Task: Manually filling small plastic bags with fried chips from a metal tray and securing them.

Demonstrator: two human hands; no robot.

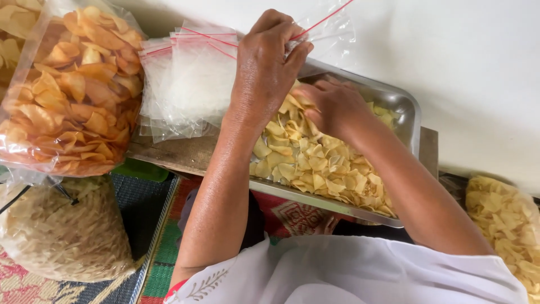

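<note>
- Pale yellow chips (323,166) are heaped in a metal tray (406,107), which rests on a wooden board (185,153) at the middle of the scene.
- A small clear bag with a red zip line (329,25) is pinched at its mouth by the closed fingers of the left hand (267,62), above the far edge of the tray.
- The right hand (332,107) is held over the chips just right of the left hand, fingers curled around a few chips at the bag's opening.
- A stack of empty clear bags (188,84) is lying left of the tray.
- A large bag of orange chips (73,90) is seen at far left, with a bag of pale crackers (62,231) nearer.
- Another bag of yellow chips (506,219) is seen at right.
</note>
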